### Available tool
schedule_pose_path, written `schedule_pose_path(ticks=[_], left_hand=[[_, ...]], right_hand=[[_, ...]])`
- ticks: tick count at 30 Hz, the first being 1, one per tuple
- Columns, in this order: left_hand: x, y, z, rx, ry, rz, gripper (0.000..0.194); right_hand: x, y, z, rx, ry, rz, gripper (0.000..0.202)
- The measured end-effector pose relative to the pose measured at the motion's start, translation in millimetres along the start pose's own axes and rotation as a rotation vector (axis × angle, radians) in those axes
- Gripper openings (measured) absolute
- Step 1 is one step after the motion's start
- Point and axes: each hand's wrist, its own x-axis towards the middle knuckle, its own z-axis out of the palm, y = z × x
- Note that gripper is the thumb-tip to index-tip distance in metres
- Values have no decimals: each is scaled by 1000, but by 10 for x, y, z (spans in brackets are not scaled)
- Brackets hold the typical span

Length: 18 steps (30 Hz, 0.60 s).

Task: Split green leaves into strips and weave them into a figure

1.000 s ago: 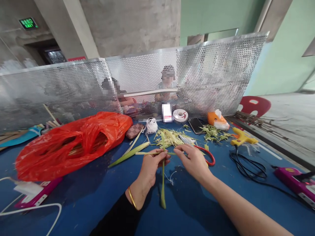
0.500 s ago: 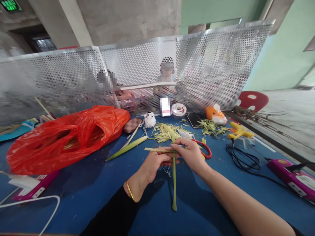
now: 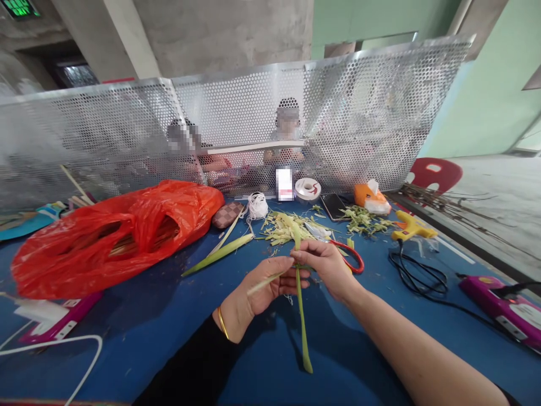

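Note:
A long green leaf strip [image 3: 302,332] hangs down between my hands, its upper end rising past my fingers toward the far side. My left hand [image 3: 270,279] pinches it from the left, and a second, paler strip [image 3: 264,283] lies across that palm. On the right, my right hand [image 3: 325,262] grips the crossing of the strips between thumb and fingers. Just beyond lies a heap of pale leaf scraps [image 3: 279,228]. Red-handled scissors [image 3: 358,260] rest behind my right hand, partly hidden by it. A whole green leaf [image 3: 220,254] lies to the left.
A red plastic bag [image 3: 84,248] fills the left side. Behind are white string [image 3: 257,206], a tape roll [image 3: 307,189], a phone [image 3: 333,206] and a tissue pack [image 3: 371,197]. A yellow glue gun [image 3: 412,226] and purple power strip [image 3: 499,304] stand right. A perforated metal screen [image 3: 236,113] rises behind.
The pale strip has swung from lying level to slanting down across my left palm. My left thumb has moved up to the crossing, and the hanging strip's lower end has shifted right.

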Motion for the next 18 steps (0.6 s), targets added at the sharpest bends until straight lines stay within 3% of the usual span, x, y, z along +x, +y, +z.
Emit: schedule_pose_path(ticks=[5,7,11,13,18], left_hand=[[3,-16,67,183,59,66,27],[25,-18,68,161,103,93,27],[57,13,41,-28,308,241,24],[62,31,32,-100,360,310,23],[77,3,50,-130,327,346,28]], right_hand=[[10,56,-19,-58,-52,10,23],[12,62,-45,-212,27,-120,19],[2,26,-96,-584,298,-470,16],[-6,21,-94,-683,245,-457,21],[-7,114,-35,-873,1,-255,22]])
